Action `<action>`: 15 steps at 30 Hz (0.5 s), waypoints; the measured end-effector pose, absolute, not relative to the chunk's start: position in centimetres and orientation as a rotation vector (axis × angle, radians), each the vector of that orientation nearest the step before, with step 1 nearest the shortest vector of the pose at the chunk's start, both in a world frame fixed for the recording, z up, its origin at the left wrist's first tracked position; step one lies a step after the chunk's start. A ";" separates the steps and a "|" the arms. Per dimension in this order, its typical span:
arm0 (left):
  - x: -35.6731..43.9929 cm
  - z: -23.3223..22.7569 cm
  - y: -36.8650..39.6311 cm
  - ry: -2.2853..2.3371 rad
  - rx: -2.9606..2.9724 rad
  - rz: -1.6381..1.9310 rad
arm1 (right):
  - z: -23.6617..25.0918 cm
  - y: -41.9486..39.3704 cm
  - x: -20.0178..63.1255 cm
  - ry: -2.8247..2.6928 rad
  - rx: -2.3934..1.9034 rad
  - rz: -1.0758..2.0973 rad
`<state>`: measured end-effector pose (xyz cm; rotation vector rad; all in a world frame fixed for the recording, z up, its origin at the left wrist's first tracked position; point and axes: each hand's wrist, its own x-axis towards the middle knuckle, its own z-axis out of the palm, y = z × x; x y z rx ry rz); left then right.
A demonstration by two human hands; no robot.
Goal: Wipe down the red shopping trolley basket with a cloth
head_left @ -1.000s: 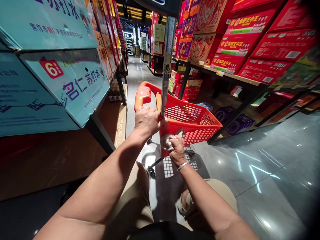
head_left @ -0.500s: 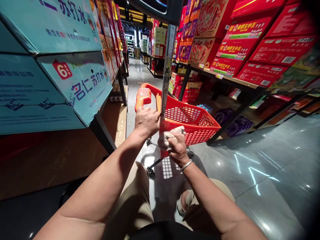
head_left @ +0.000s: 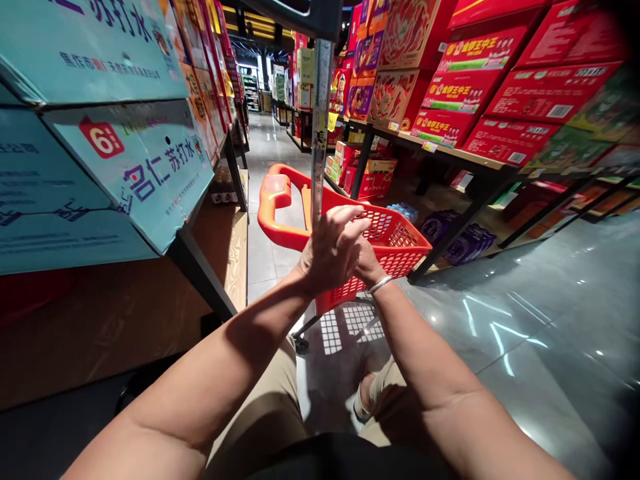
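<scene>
My left hand [head_left: 333, 250] is in front of a scuffed metal pole [head_left: 320, 127], with several fingers stretched out and apart. It overlaps my right hand [head_left: 367, 262], whose fingers are hidden behind it. A bracelet [head_left: 380, 285] circles my right wrist. The pale cloth seen earlier in my right hand is out of sight, so I cannot tell whether it is still held. Just beyond both hands stands a red shopping cart [head_left: 400, 257] with a perforated basket and a moulded handle [head_left: 275, 193]. A dark part [head_left: 305, 17] tops the pole.
Blue cartons [head_left: 150, 160] are stacked close on my left, over a dark shelf leg [head_left: 200, 273]. Red boxes [head_left: 475, 93] fill the shelf on my right, with purple packs [head_left: 467, 243] below. A shiny floor [head_left: 500, 320] runs along the aisle.
My left hand has left the pole's left side and moved right, over my right hand. The cloth has gone out of sight. The view has shifted slightly.
</scene>
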<state>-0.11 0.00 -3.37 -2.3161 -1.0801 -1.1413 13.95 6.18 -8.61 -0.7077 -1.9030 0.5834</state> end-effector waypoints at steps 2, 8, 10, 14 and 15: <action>1.2 -3.6 1.1 -1.068 -2.385 -1.088 | -8.5 6.4 14.7 -1.924 -0.685 0.548; 2.6 -3.9 2.7 -1.417 -2.329 -0.823 | -12.2 9.3 21.8 -2.000 -0.861 0.392; 2.3 -3.6 2.9 -1.539 -2.344 -0.605 | -13.9 10.7 26.1 -2.014 -1.058 0.252; 1.1 -3.0 3.8 -1.579 -2.428 -0.213 | -15.6 12.5 34.6 -1.851 -1.460 0.081; 0.9 -2.9 4.2 -1.579 -2.431 -0.175 | -15.8 12.6 36.0 -1.781 -1.545 0.045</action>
